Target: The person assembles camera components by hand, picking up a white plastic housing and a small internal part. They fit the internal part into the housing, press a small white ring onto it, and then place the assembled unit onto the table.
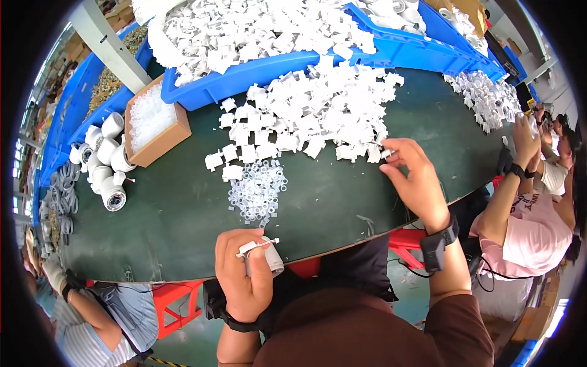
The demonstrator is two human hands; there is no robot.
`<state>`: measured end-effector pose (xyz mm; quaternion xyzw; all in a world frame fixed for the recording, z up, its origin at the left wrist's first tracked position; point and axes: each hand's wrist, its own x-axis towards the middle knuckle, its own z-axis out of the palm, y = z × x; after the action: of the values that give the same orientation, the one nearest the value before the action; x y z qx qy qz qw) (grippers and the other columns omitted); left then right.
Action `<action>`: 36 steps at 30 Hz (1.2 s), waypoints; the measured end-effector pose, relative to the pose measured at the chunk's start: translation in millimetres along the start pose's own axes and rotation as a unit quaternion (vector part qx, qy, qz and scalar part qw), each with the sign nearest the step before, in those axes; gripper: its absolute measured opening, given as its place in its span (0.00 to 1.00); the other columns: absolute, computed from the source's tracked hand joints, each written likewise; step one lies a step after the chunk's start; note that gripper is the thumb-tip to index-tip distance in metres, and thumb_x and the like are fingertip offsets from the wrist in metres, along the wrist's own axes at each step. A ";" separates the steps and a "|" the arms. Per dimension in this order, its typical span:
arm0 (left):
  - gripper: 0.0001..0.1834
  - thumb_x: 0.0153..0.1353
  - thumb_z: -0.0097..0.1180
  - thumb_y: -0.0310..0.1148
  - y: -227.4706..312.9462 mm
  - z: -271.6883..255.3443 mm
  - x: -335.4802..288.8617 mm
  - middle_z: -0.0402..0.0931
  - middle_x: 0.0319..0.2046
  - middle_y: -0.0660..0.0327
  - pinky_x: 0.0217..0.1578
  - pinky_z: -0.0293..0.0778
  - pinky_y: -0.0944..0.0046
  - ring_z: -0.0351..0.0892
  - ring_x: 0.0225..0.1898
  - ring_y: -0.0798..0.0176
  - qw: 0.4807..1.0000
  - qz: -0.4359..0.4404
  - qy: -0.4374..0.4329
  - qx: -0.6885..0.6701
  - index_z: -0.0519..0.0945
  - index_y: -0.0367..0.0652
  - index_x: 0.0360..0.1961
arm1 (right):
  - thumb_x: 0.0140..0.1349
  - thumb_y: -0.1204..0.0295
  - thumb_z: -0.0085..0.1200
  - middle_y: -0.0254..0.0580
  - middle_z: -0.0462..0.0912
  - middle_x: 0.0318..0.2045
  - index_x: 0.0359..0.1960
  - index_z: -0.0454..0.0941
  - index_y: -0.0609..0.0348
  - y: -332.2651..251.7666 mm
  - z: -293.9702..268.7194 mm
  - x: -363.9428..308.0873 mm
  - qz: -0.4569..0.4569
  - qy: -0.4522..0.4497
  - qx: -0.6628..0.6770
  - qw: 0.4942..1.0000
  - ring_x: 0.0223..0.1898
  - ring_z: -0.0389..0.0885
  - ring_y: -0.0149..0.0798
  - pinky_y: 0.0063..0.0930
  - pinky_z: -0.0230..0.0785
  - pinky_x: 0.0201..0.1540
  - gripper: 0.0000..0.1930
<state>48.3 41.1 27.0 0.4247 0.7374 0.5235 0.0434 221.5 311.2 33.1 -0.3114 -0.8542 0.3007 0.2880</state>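
Note:
My left hand (243,278), near the table's front edge, is closed around a white cylindrical housing (273,263). A short wire with a small white plug (273,241) sticks out at its top, between thumb and fingers. Farther right, my right hand (417,180) pinches a small white-and-dark piece (386,153) at the fingertips; its exact kind is too small to make out. Those fingertips are beside the front right edge of a big heap of white plastic parts (306,116). Between the hands and toward the left lies a small pile of translucent rings (257,189).
Blue bins (244,76) heaped with white parts line the back. At left stand a cardboard box (160,137) of clear pieces, several white rounded housings (104,156) and coiled grey cables (61,189). Another white heap (486,98) lies far right. People (526,226) sit at both sides.

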 end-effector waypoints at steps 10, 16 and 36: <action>0.11 0.70 0.49 0.33 22.5 13.2 1.1 0.83 0.43 0.50 0.46 0.74 0.57 0.80 0.40 0.53 0.977 0.009 -0.154 -0.149 0.79 0.36 0.38 | 0.69 0.79 0.61 0.33 0.84 0.37 0.50 0.84 0.61 -70.5 33.9 -44.6 0.194 -0.144 0.378 0.894 0.33 0.80 0.23 0.17 0.74 0.35 0.10; 0.09 0.71 0.51 0.30 14.6 13.7 -13.3 0.83 0.48 0.51 0.48 0.76 0.58 0.81 0.43 0.55 0.969 -0.082 -0.073 -0.222 0.79 0.36 0.44 | 0.71 0.85 0.52 0.38 0.78 0.46 0.66 0.75 0.61 -75.6 62.7 -52.2 0.064 -0.275 0.487 0.826 0.37 0.81 0.25 0.19 0.75 0.39 0.22; 0.06 0.68 0.53 0.24 13.2 -7.1 -17.5 0.82 0.45 0.47 0.46 0.76 0.56 0.82 0.43 0.49 0.996 -0.072 0.042 -0.005 0.79 0.35 0.42 | 0.67 0.86 0.56 0.46 0.83 0.52 0.59 0.75 0.67 -106.3 62.1 -48.9 0.035 -0.329 0.475 0.815 0.54 0.83 0.36 0.33 0.75 0.60 0.19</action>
<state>63.5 25.3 34.2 0.3478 0.7644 0.5403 0.0523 172.5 189.6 51.3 -0.0477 -0.6379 0.7633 0.0909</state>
